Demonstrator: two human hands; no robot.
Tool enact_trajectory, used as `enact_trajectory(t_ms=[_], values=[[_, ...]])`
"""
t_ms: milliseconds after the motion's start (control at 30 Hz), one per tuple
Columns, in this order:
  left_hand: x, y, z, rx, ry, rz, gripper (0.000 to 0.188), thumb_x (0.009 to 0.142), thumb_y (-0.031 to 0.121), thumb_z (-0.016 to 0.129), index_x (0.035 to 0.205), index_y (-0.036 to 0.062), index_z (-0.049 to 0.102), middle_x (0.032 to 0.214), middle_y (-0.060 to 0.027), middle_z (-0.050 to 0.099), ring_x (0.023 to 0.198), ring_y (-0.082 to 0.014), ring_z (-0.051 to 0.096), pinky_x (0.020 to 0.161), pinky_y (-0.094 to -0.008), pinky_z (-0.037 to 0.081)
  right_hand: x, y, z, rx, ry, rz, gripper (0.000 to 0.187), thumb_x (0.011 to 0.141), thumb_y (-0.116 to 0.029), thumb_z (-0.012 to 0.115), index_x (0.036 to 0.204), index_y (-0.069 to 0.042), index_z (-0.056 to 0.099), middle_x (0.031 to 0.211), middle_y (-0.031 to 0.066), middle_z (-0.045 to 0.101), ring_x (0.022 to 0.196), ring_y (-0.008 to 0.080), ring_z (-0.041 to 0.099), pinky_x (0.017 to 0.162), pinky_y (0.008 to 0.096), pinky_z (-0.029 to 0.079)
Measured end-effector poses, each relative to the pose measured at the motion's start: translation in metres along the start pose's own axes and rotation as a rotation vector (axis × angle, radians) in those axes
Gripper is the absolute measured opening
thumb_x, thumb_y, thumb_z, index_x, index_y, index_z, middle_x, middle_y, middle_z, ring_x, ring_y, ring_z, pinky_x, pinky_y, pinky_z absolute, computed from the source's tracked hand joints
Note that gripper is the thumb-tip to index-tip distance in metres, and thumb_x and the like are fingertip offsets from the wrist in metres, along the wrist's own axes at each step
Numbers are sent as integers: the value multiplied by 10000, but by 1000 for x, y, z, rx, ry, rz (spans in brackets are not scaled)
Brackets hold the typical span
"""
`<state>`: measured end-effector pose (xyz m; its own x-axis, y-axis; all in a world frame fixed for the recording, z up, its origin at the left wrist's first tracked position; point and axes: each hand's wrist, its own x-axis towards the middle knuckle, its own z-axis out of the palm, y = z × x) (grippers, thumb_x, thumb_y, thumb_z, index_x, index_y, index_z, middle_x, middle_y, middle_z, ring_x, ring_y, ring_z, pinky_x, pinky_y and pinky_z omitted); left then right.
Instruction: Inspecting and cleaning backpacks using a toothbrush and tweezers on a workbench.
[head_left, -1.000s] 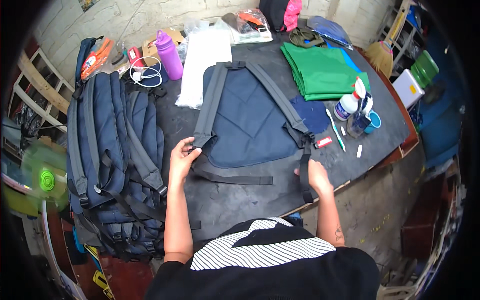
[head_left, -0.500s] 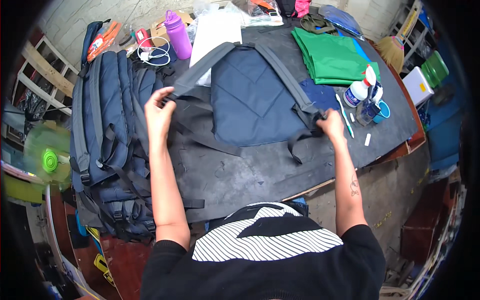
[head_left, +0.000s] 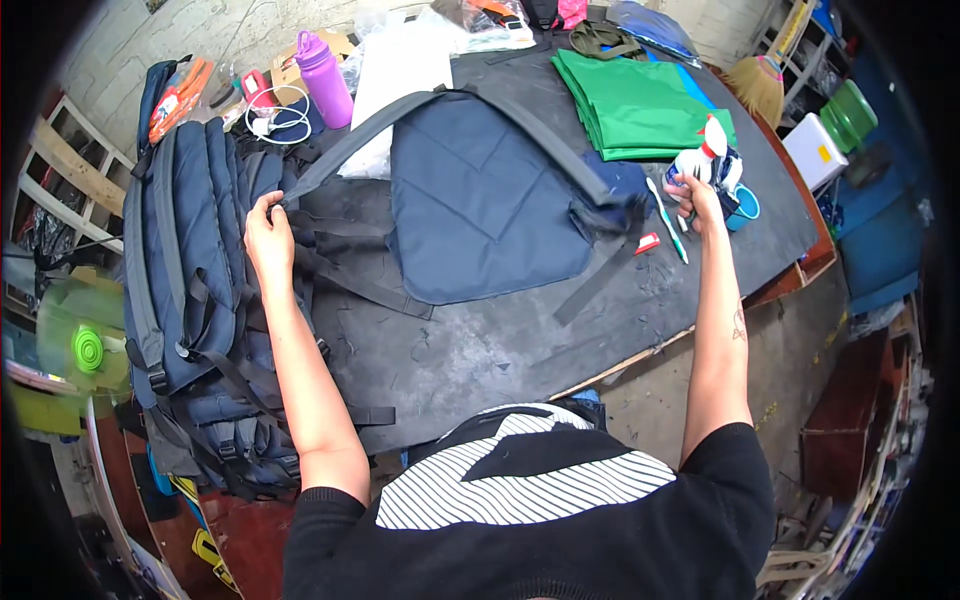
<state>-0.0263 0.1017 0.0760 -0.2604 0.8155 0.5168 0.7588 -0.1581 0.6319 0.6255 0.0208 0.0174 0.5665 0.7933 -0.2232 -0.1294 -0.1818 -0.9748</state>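
A dark blue padded backpack panel (head_left: 490, 220) with a quilted V pattern lies on the black worktable. Two grey shoulder straps (head_left: 535, 130) arch from its top edge. My left hand (head_left: 268, 240) pinches the lower end of the left strap, pulled out to the side. Away from the panel, my right hand (head_left: 702, 203) is beside a white spray bottle (head_left: 700, 158) with a red and white head, its fingers bent but apart. I cannot tell whether it touches the bottle. The right strap's lower end (head_left: 615, 215) is loose and blurred, its webbing tail (head_left: 600, 285) trailing over the table.
Stacked dark blue backpacks (head_left: 190, 270) stand at the left. Folded green fabric (head_left: 640, 105) lies at the far right, near a blue cup (head_left: 745, 205), a toothbrush-like white and green tool (head_left: 668, 220) and a red piece (head_left: 648, 243). A purple bottle (head_left: 323, 80) stands at the back.
My right hand has let go of the right strap's end and moved right and up toward the spray bottle. My left hand, still gripping its strap, has shifted left.
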Motion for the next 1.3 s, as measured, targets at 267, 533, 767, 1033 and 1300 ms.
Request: enact_trajectory(t_ms=[267,533,767,1033,1300], values=[[-3,-14,2,-184,-86,-26,228,870,97,586,1073,12,645,895,-75,672,823,-122,611,770,-244,461,-91,4,115,-1263,-273,119,717,578,-386,825,1095,55,595,1027,231,645,928,335,647,824,375,502],[-1,7,-12,-67,74,34,197,878,73,557,1051,24,638,976,-146,650,916,-268,619,832,-350,468,-12,-8,65,-1095,199,-446,388,659,-154,701,1018,-33,620,932,165,666,884,289,652,766,390,499],[-3,4,-7,83,101,107,178,849,49,556,1002,25,644,960,-170,625,921,-335,599,832,-391,461,2,-15,53,-1353,251,-449,401,713,-156,660,1103,-92,593,1018,185,646,982,330,624,814,429,492],[-6,75,-26,-482,-657,32,271,805,147,712,1037,21,655,860,-30,644,786,-88,575,722,-224,454,-12,-45,49,-862,-2,-276,332,671,-304,748,834,-43,626,810,71,631,671,117,594,536,275,437],[-71,155,81,-825,-722,90,209,865,127,651,1045,20,645,959,-39,645,890,-107,585,825,-250,450,-157,-14,138,-740,-700,-341,581,708,-365,778,1110,2,575,1007,100,610,960,161,560,862,308,433]])
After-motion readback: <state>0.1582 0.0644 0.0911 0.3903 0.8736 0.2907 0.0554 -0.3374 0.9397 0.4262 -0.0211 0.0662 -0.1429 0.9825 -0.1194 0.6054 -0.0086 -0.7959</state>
